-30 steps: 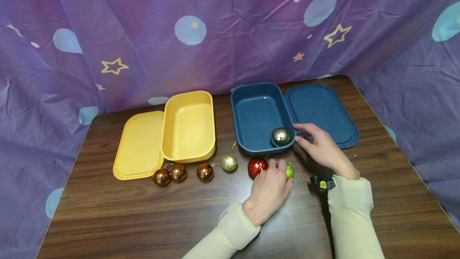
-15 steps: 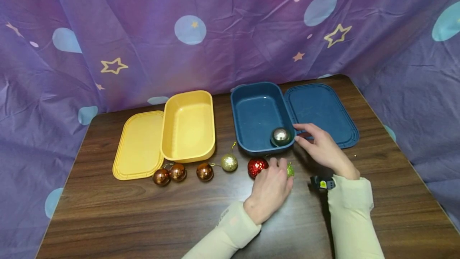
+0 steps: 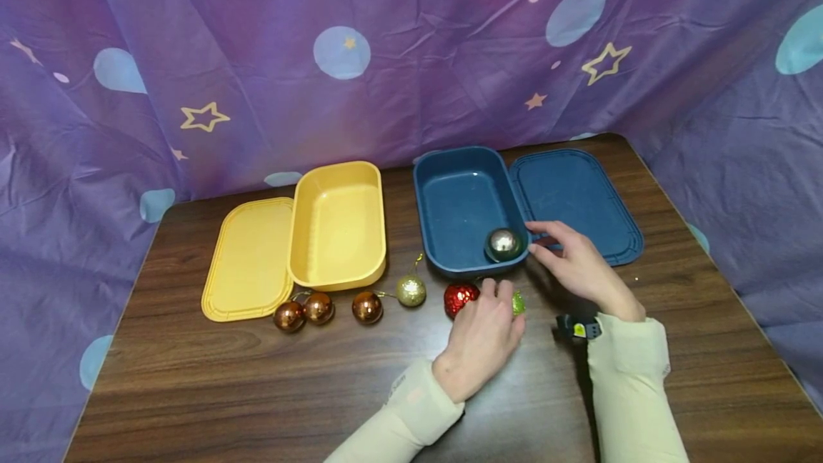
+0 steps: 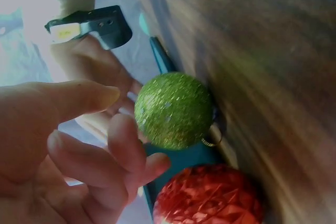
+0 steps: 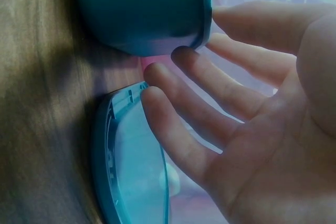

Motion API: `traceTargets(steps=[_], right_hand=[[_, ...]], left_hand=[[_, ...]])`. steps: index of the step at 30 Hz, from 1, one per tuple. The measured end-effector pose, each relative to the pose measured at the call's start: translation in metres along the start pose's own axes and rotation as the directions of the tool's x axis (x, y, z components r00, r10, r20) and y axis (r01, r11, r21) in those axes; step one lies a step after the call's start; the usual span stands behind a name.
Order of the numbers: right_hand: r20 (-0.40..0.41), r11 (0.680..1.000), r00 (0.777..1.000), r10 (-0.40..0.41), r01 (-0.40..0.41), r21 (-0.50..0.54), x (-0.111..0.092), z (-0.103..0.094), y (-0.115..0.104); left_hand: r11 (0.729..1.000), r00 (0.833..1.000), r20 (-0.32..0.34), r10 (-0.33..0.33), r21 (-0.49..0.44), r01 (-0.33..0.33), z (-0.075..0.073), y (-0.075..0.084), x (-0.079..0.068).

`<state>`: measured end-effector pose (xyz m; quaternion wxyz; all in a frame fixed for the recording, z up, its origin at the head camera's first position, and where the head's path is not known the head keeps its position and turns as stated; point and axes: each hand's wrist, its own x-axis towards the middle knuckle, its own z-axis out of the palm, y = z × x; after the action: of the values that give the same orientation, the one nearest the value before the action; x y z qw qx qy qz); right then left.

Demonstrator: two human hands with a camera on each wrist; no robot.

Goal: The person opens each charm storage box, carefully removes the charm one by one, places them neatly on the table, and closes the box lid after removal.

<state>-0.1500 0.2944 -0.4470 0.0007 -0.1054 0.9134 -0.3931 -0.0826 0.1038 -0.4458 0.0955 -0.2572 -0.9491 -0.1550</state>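
Just before the blue box (image 3: 459, 213), a red ball (image 3: 458, 301) and green ball (image 4: 173, 109) sit by my loosely bent left hand (image 3: 481, 345); my right hand (image 3: 581, 266), spread wide, touches the box, silver ball (image 3: 504, 244) inside.

Red ball (image 3: 459, 300) part-hidden; green ball (image 3: 518, 304) too

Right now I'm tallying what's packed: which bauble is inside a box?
The silver bauble, in the blue box; the red bauble, green bauble, gold bauble and three copper baubles are outside.
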Motion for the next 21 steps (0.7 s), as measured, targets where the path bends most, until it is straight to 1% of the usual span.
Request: traceTargets(steps=[3, 5, 8, 10, 12, 13, 15, 17, 19, 21], right_hand=[[-0.003, 1.000, 1.000, -0.004, 0.004, -0.003, 0.000, 0.001, 0.001], [-0.005, 1.000, 1.000, -0.008, 0.008, -0.001, 0.000, 0.001, 0.001], [-0.005, 1.000, 1.000, -0.010, 0.010, -0.001, -0.001, 0.001, 0.002], [-0.008, 1.000, 1.000, -0.014, 0.014, -0.002, -0.002, 0.000, 0.002], [-0.016, 1.000, 1.000, -0.021, 0.020, -0.005, -0.002, 0.000, 0.002], [-0.021, 1.000, 0.999, -0.027, 0.027, -0.007, -0.003, -0.001, 0.002], [-0.028, 0.999, 0.999, -0.032, 0.032, -0.009, -0.003, -0.001, 0.001], [-0.032, 0.999, 0.999, -0.037, 0.036, -0.009, -0.003, -0.002, 0.000], [-0.033, 0.999, 0.999, -0.041, 0.041, -0.012, -0.003, -0.002, -0.001], [-0.036, 0.999, 0.998, -0.044, 0.043, -0.016, -0.002, -0.001, -0.002]], left_hand=[[0.999, 1.000, -0.015, 0.015, -0.051, -0.016, -0.007, -0.004, 0.001], [0.994, 0.999, -0.032, 0.031, -0.106, -0.034, -0.012, -0.008, 0.002], [0.981, 0.994, -0.090, 0.055, -0.178, -0.071, -0.020, -0.018, 0.005], [0.971, 0.990, -0.132, 0.040, -0.228, -0.069, -0.026, -0.025, 0.007], [0.960, 0.986, -0.164, -0.014, -0.278, -0.033, -0.033, -0.034, 0.012], [0.951, 0.985, -0.165, -0.053, -0.310, -0.001, -0.036, -0.039, 0.014], [0.923, 0.979, -0.139, -0.152, -0.375, 0.090, -0.042, -0.049, 0.019], [0.887, 0.964, -0.103, -0.245, -0.425, 0.180, -0.047, -0.060, 0.023], [0.856, 0.948, -0.068, -0.309, -0.453, 0.247, -0.049, -0.072, 0.028], [0.831, 0.935, -0.046, -0.352, -0.475, 0.289, -0.050, -0.083, 0.032]])
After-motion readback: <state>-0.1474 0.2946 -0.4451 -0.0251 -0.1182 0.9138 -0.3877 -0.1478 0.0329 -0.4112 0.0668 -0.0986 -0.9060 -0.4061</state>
